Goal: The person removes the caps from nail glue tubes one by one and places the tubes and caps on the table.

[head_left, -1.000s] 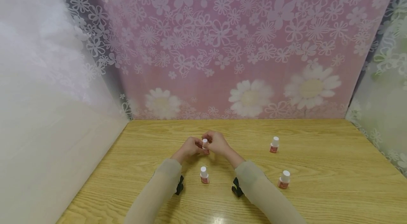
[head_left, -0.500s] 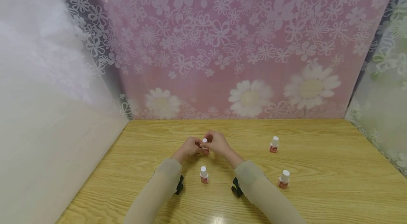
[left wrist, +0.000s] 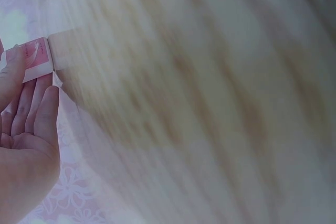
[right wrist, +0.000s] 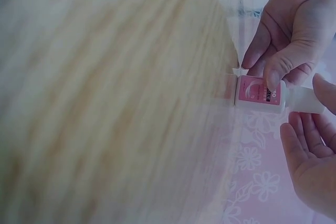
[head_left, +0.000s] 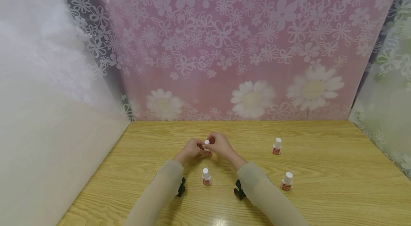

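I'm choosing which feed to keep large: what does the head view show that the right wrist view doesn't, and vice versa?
Only the head view shows three more standing bottles: the middle bottle, the back right bottle and the front right bottle.

Only the right wrist view makes out the white swirl and print on the label of the held bottle; in the head view they are too small.

Both show that bottle, the left hand at its body, the right hand at its cap, the wooden tabletop and the pink flowered backdrop.
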Tool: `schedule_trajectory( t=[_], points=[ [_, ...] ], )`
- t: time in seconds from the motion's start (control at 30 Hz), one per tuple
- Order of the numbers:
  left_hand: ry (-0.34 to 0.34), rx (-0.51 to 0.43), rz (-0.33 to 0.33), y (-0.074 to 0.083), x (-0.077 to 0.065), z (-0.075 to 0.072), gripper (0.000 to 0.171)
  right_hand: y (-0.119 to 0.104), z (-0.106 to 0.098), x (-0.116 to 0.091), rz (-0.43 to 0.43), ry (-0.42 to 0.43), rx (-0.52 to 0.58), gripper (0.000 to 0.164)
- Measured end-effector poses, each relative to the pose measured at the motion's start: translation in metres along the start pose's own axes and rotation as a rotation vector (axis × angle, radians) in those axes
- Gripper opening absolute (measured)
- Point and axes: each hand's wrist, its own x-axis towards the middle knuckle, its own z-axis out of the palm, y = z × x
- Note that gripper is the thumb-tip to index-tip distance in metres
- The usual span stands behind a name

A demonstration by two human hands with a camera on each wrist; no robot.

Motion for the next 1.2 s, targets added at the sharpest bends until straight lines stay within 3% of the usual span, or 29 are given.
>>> schedule_trajectory(
  t=[0.87,1.2],
  points=[
    [0.010,0.053,0.010,-0.0010,0.0023,0.0013,0.015,-0.0005,-0.0039,-0.0014,-0.116,-0.071,0.019,0.014],
    [0.020,0.055,0.041,0.0036,-0.0018,0.0009,0.013,-0.0020,-0.0030,-0.0016,-0.105,-0.077,0.036,0.021]
  ],
)
